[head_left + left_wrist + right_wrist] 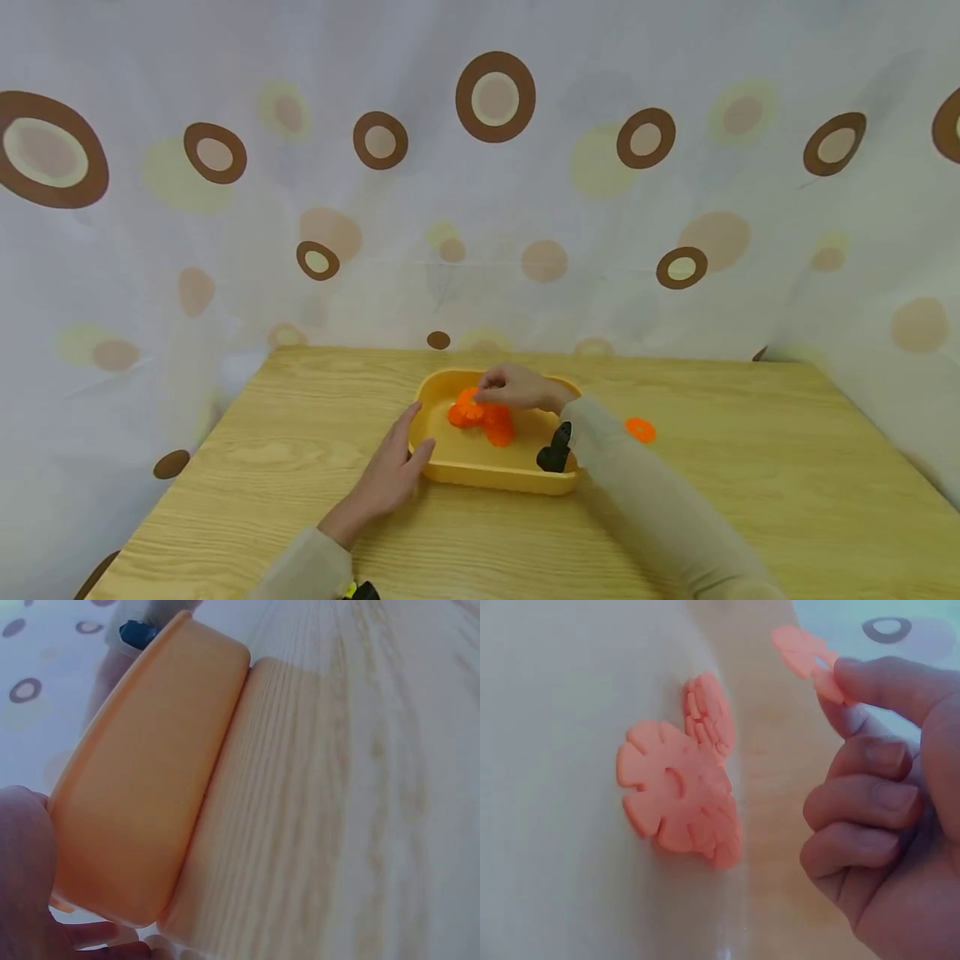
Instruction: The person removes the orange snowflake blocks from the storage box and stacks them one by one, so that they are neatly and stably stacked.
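My left hand point(390, 471) holds the yellow plastic tray point(495, 479) at its near left corner, thumb over the rim and fingers along the outer left side. The left wrist view shows the tray's long outer wall point(150, 765) beside that hand. Over the tray, my right hand point(517, 387) pinches an orange slotted, flower-shaped building disc point(802, 649) between thumb and index finger; the other fingers are curled. Below it, several similar orange discs point(667, 787) lie bunched together in the tray, some overlapping. The right forearm hides part of the tray's right end.
One loose orange disc point(641, 430) lies on the wooden table point(750, 500), right of the tray. A black wrist camera point(555, 450) sits on the right wrist. A patterned cloth point(585, 208) hangs behind the table.
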Action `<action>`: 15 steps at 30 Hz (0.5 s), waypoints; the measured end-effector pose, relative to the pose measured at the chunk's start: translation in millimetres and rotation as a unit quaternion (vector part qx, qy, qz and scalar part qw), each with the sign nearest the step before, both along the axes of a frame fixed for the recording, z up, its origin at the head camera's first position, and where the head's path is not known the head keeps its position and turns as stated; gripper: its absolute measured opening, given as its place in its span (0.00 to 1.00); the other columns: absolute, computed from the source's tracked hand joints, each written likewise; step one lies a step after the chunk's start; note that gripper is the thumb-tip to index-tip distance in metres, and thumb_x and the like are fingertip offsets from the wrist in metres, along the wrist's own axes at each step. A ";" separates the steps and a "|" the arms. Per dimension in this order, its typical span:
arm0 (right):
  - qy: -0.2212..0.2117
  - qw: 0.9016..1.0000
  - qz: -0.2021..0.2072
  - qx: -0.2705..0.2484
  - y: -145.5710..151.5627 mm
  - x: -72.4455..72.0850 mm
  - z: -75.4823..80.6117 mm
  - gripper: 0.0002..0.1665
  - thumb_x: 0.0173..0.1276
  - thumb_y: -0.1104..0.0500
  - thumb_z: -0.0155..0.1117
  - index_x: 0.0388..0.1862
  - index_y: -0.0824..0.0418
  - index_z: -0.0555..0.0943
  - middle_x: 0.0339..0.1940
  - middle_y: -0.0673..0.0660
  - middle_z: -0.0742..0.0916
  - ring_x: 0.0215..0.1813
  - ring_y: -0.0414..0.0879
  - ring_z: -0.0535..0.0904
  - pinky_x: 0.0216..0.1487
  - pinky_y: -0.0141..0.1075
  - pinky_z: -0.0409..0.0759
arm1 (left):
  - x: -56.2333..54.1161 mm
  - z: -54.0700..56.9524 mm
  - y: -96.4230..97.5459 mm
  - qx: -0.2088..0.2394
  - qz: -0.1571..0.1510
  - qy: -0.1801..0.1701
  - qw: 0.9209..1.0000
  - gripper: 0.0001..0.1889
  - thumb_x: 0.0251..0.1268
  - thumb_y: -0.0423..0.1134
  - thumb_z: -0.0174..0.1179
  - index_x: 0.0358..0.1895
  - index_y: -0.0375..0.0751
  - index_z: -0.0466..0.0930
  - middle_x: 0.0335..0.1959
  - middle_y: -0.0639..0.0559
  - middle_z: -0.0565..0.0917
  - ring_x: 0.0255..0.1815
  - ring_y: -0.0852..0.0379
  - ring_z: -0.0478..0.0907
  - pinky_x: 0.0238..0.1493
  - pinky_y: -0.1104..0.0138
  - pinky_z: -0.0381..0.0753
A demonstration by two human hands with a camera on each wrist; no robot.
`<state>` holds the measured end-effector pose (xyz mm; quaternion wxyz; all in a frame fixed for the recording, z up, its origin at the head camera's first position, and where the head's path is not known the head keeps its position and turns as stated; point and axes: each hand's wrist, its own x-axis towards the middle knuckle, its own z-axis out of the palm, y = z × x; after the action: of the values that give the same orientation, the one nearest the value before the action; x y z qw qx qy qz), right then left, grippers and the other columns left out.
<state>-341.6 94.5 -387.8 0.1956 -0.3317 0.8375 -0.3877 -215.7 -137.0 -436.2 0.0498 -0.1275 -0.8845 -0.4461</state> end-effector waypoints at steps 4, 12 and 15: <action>-0.014 1.000 -0.027 -0.004 11.4 0.3 5.8 0.12 0.71 0.55 0.59 0.35 0.63 0.82 0.25 0.51 0.76 0.28 0.42 0.64 0.34 0.34 0.64 | -1.2 2.5 3.6 -0.002 0.000 0.002 1.000 0.31 0.76 0.43 0.47 0.75 0.37 0.49 0.73 0.33 0.57 0.74 0.36 0.55 0.70 0.43 0.55; -0.029 0.998 -0.044 -0.019 23.9 3.6 9.8 0.16 0.72 0.56 0.57 0.37 0.70 0.80 0.17 0.48 0.63 0.23 0.43 0.55 0.32 0.34 0.59 | 2.8 3.6 -1.0 -0.003 0.009 -0.010 1.000 0.31 0.75 0.43 0.49 0.75 0.38 0.50 0.73 0.34 0.58 0.74 0.37 0.55 0.70 0.43 0.56; -0.025 0.998 -0.048 -0.019 29.3 5.2 9.8 0.15 0.72 0.56 0.58 0.34 0.69 0.79 0.18 0.48 0.64 0.23 0.43 0.55 0.32 0.34 0.59 | 1.9 0.8 2.0 -0.001 0.005 -0.006 1.000 0.31 0.75 0.43 0.49 0.75 0.39 0.50 0.73 0.33 0.59 0.73 0.37 0.56 0.70 0.43 0.57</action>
<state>-336.4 123.8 -378.0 0.1915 -0.2850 0.8395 -0.4212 -213.8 -135.0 -435.4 0.0468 -0.1204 -0.8858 -0.4457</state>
